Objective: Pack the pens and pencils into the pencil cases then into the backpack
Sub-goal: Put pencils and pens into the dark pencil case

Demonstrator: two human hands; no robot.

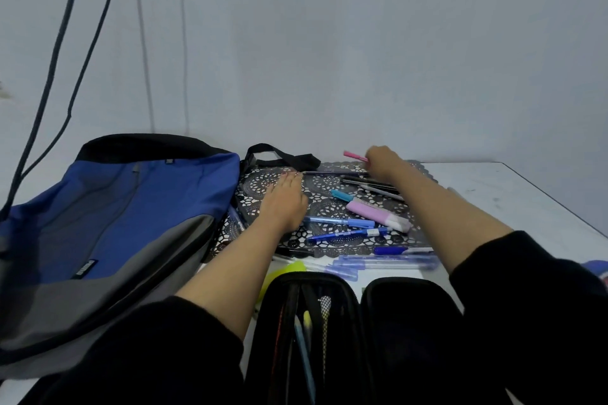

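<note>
1. Right hand (383,163): fingers curled round one end of a pink pen (354,156). The pen sticks out to the left of the hand, above the far edge of the lace mat (329,207).
2. Left hand (284,204): palm down, fingers straight, flat on the mat and holding nothing. Its fingertips are near the tip of a dark blue pen (332,172); we can't tell if they touch.
3. Just under the right wrist lie black pens (368,181) and a grey pen (381,191), side by side on the mat.
4. Between the two forearms, on the mat: a teal marker (343,196), a pink highlighter (378,215) and two blue pens (339,222) lying roughly parallel.
5. Off the mat's near edge, on the table (526,200): clear blue pens (388,261), a black marker (292,252) and a yellow-green highlighter (286,273) partly hidden by the left forearm.
6. The pencil case (378,299) is black and lies unzipped and open, nearest to us between the sleeves, well short of both hands. Its left half holds several pens and pencils. The right half is too dark to read.
7. The backpack (115,223) is blue and grey and lies flat to the left of the left arm, its edge overlapping the mat. Its black strap (279,154) loops at the mat's far left corner.
8. Dark cables (65,43) hang down the wall above the backpack.
</note>
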